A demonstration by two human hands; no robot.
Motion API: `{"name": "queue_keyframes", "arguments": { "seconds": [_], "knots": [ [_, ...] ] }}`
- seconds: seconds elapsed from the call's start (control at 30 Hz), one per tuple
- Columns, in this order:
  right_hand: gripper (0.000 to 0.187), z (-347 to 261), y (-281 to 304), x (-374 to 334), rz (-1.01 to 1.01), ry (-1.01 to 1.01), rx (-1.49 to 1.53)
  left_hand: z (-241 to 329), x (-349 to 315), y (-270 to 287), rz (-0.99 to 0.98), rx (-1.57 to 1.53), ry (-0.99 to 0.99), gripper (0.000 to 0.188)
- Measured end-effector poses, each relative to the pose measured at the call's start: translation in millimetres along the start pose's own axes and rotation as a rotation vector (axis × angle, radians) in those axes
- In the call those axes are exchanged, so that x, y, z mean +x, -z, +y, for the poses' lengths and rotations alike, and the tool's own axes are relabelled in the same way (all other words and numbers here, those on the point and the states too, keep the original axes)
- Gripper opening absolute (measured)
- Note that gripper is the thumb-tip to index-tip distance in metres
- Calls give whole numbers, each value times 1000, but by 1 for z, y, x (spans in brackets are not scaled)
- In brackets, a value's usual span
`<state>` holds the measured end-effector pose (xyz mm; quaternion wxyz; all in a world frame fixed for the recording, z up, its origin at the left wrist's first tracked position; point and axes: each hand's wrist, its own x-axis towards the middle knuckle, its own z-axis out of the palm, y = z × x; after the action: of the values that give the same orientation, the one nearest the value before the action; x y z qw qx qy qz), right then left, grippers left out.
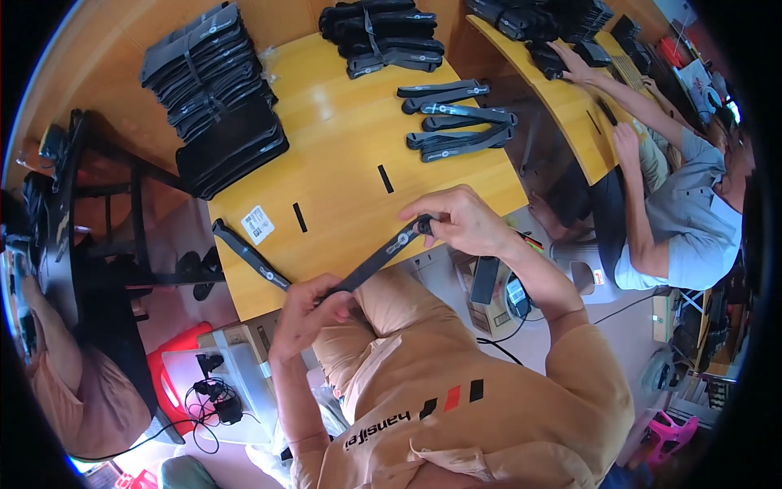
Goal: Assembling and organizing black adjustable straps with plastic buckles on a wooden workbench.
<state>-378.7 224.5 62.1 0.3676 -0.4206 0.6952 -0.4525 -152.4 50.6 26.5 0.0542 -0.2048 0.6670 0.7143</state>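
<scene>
A black strap with a pale printed mark stretches slantwise between my hands, above the near edge of the yellow table. My left hand is closed on its lower left end. At the upper right end, the fingers of my right hand pinch the strap, where a small dark looped part shows at the fingertips. Another black strap lies at the table's left edge, its near end reaching toward my left hand. Beside it is a white label. Two short black strips lie apart on the wood.
Banded stacks of flat black pieces stand at the far left, and a tied bundle of black straps at the back. Folded straps lie at the right. A co-worker sits at another table; another person is at left.
</scene>
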Motion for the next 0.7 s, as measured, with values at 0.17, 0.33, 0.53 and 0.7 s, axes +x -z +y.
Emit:
{"name": "queue_keyframes", "arguments": {
  "seconds": [0.17,0.33,0.53,0.7],
  "knots": [
    [29,41,-3,9,107,-148,344,-14,0,24,187,-44,-21,16],
    [19,58,-9,27,182,-178,343,-9,22,25,402,-118,4,14],
    [15,75,-14,54,287,-212,448,-20,59,45,482,-43,-54,14],
    [13,83,-12,81,375,-149,369,-19,95,69,538,-45,-103,12]
  ]
}}
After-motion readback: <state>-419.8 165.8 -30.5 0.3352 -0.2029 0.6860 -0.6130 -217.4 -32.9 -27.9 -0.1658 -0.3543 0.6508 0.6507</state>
